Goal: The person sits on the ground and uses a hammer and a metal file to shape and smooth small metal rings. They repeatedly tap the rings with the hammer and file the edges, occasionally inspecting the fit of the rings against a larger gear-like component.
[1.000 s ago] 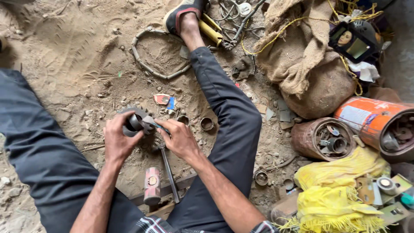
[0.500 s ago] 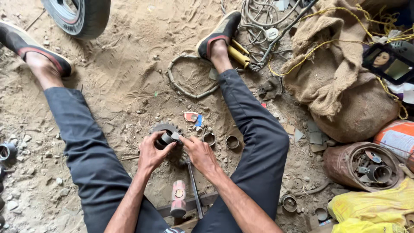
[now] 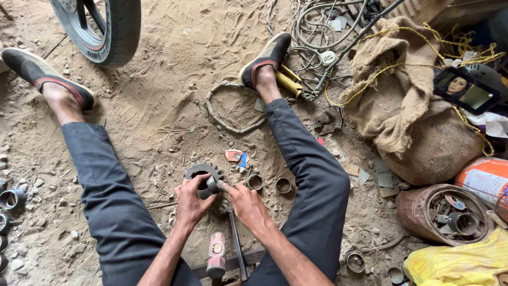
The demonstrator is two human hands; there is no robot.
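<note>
Both hands point(image 3: 219, 204) gripping small cylinder point(image 3: 212, 184) — gear point(image 3: 197, 170) beneath

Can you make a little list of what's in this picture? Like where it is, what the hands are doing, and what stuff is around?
Place: sandy ground, person sitting with legs apart
Left hand: on a toothed gear
Right hand: fingers pinch a small metal cylinder at the gear
Close by: hammer, two metal rings
Further off: tyre, burlap sack, rusty can of parts
</note>
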